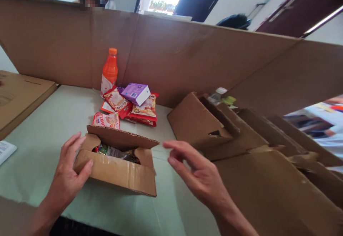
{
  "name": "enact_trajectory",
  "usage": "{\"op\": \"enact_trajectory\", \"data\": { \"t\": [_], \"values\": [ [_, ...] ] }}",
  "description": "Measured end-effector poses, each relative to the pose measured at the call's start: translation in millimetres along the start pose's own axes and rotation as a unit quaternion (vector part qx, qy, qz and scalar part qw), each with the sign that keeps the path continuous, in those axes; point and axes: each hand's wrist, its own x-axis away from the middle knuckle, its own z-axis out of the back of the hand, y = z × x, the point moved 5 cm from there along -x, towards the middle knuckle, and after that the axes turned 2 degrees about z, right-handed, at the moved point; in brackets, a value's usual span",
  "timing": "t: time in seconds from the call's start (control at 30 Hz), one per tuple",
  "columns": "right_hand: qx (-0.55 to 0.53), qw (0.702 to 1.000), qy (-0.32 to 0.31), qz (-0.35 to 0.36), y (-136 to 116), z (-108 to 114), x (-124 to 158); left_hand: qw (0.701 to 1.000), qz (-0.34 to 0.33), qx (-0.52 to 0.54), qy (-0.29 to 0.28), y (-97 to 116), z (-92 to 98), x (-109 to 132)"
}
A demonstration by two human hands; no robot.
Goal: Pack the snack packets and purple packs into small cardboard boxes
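A small cardboard box (118,171) stands on the pale green table with its long flaps raised and its short end flaps folded inward. Through the gap show shiny packets (115,152), partly hidden by the flaps. My left hand (70,164) rests at the box's left end, fingers spread, with the thumb on the near flap. To the right of the box, apart from it, my right hand (195,168) hovers with nothing in it and its fingers apart. Just behind the box lies a pink packet (106,120).
Farther back are an orange bottle (109,72), red snack packets (144,109) and a purple tissue pack (136,93). Larger open cartons (241,171) crowd the right side. A flat carton (21,98) lies left. A cardboard wall (171,53) runs behind; a person's head shows above it.
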Motion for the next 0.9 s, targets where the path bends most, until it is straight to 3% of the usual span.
{"op": "enact_trajectory", "data": {
  "t": [0.07, 0.27, 0.43, 0.53, 0.73, 0.9],
  "values": [
    [0.030, 0.999, 0.024, -0.007, -1.2, -0.4, 0.4, 1.000, -0.001, 0.001, -0.013, -0.1, -1.9, -1.8],
    [0.064, 0.984, -0.091, 0.137, -27.3, -48.6, 19.6, 0.999, -0.012, 0.009, -0.050, -7.0, -6.8, -3.4],
    [0.091, 0.977, -0.131, 0.144, -26.0, -60.9, 40.7, 0.991, -0.052, 0.042, -0.116, -9.9, -13.8, -6.6],
    [0.088, 0.982, -0.104, 0.133, -22.7, -63.0, 44.3, 0.989, -0.036, 0.052, -0.133, -14.3, -8.9, -10.6],
    [0.058, 0.985, -0.051, 0.157, -12.1, -69.4, 44.7, 0.953, -0.048, 0.143, -0.262, -27.0, -11.7, -28.9],
    [0.019, 0.995, -0.031, 0.091, 1.0, -67.2, 49.4, 0.946, -0.035, 0.218, -0.236, -31.4, -25.5, -30.1]
  ]
}}
